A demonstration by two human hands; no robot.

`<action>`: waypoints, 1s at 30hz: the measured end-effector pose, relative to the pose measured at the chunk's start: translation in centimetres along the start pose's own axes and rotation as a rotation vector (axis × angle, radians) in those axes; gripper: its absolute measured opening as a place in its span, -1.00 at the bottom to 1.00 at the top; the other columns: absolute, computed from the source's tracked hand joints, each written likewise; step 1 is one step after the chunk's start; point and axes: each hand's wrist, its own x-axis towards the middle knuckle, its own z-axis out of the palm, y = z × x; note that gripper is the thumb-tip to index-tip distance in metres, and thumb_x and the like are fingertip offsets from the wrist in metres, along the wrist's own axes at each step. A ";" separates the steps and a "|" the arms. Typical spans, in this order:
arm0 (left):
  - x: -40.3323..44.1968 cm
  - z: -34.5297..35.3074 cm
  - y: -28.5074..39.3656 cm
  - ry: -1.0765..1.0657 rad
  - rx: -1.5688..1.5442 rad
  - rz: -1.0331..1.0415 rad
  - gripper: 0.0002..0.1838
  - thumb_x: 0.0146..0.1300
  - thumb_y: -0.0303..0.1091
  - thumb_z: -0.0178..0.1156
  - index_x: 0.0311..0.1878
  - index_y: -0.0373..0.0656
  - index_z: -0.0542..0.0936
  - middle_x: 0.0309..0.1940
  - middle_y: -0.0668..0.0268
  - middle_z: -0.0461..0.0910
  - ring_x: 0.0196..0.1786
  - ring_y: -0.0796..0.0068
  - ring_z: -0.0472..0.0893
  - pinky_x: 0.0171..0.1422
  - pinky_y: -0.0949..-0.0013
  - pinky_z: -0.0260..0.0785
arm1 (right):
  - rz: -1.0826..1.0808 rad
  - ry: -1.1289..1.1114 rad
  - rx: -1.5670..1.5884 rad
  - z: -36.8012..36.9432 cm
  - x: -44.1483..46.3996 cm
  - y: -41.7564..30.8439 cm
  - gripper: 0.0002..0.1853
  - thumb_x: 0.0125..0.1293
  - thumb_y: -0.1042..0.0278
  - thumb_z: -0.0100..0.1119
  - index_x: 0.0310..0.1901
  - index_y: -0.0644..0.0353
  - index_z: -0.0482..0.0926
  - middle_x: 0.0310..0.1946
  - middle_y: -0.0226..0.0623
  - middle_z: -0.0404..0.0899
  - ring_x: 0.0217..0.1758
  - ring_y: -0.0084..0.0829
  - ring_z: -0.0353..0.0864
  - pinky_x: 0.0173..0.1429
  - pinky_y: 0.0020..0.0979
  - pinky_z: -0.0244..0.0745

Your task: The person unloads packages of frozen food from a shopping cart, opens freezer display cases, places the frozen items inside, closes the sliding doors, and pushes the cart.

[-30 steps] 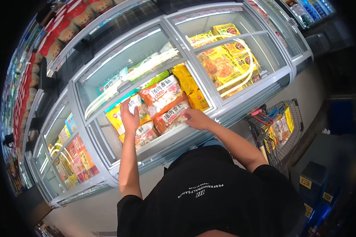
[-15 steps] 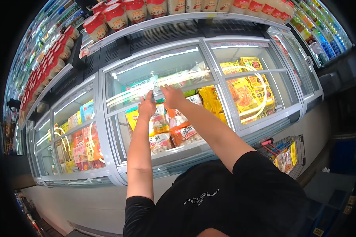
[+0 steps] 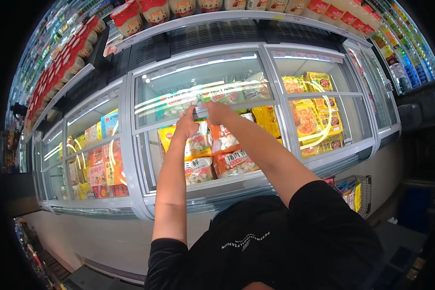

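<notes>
Grey handle (image 3: 201, 112) between both hands (image 3: 186, 127)

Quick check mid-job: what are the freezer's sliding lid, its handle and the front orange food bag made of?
Sliding lid: likely glass, perhaps clear plastic; transparent, glossy, with bright light streaks.
Handle: smooth grey, plastic or metal; partly covered, so I can't tell.
Front orange food bag: probably thin plastic film, given its shiny, printed surface.

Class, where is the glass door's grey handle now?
In the head view, the grey handle is just left of centre, between the left hand and right hand.
</notes>
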 end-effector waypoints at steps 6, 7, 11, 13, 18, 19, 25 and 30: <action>-5.2 1.6 0.3 -0.058 -0.056 0.013 -0.15 0.14 -0.37 0.30 0.50 0.14 0.17 0.11 -0.08 0.64 0.29 -0.26 0.51 0.51 -0.11 0.21 | -0.176 -0.064 -0.018 3.4 -0.7 2.1 -0.24 0.03 0.35 0.29 0.39 0.03 0.46 0.12 -0.05 0.65 0.16 -0.07 0.67 0.22 -0.12 0.58; -6.1 2.0 0.1 -0.062 -0.087 0.024 -0.16 0.14 -0.38 0.30 0.49 0.13 0.17 0.08 -0.09 0.65 0.27 -0.26 0.52 0.50 -0.09 0.22 | -0.177 -0.088 -0.022 3.1 -2.6 1.7 -0.22 0.03 0.30 0.33 0.40 0.06 0.44 0.14 -0.01 0.63 0.19 -0.06 0.65 0.25 -0.14 0.56; -9.7 3.2 -0.2 -0.075 -0.139 0.057 -0.26 0.18 -0.45 0.13 0.47 0.01 0.20 0.14 -0.15 0.61 0.29 -0.21 0.51 0.45 0.05 0.31 | -0.176 -0.082 -0.056 4.6 -6.4 1.0 -0.17 0.05 0.27 0.35 0.44 0.12 0.37 0.22 0.03 0.58 0.26 -0.06 0.60 0.31 -0.17 0.52; -10.7 4.3 -0.5 -0.039 -0.071 0.063 -0.23 0.14 -0.48 0.12 0.47 0.02 0.20 0.12 -0.15 0.61 0.29 -0.21 0.51 0.46 0.05 0.29 | -0.213 -0.055 -0.032 5.0 -8.4 0.8 -0.17 0.07 0.27 0.34 0.46 0.13 0.35 0.25 0.02 0.56 0.27 -0.07 0.59 0.32 -0.17 0.51; -14.8 4.4 0.9 -0.068 -0.065 0.003 -0.19 0.08 -0.53 0.11 0.48 0.07 0.20 0.09 -0.19 0.61 0.25 -0.23 0.54 0.35 -0.01 0.38 | -0.218 -0.036 0.015 6.8 -12.0 0.4 -0.22 0.05 0.27 0.35 0.40 0.10 0.42 0.22 -0.03 0.58 0.27 -0.08 0.59 0.31 -0.14 0.53; -15.7 4.3 1.3 -0.077 -0.049 0.008 -0.18 0.08 -0.54 0.12 0.48 0.07 0.19 0.10 -0.21 0.60 0.25 -0.26 0.53 0.31 0.00 0.40 | -0.201 -0.051 0.012 6.9 -12.7 0.2 -0.21 0.05 0.27 0.36 0.41 0.12 0.42 0.23 -0.03 0.58 0.28 -0.08 0.59 0.31 -0.14 0.53; -18.8 6.7 -0.2 -0.098 -0.001 0.022 -0.19 0.15 -0.45 0.21 0.49 0.10 0.19 0.20 -0.15 0.57 0.36 -0.30 0.43 0.45 0.03 0.31 | -0.252 -0.083 -0.072 7.9 -16.6 -0.6 -0.19 0.09 0.32 0.32 0.45 0.15 0.36 0.23 0.08 0.55 0.24 -0.05 0.60 0.30 -0.19 0.52; -23.1 7.2 1.4 -0.109 0.044 0.008 -0.20 0.12 -0.40 0.27 0.47 0.07 0.23 0.11 -0.11 0.63 0.21 -0.20 0.57 0.38 0.00 0.37 | -0.265 -0.102 -0.037 9.6 -19.4 -0.7 -0.18 0.04 0.36 0.31 0.44 0.14 0.37 0.15 0.12 0.61 0.17 -0.03 0.65 0.25 -0.18 0.55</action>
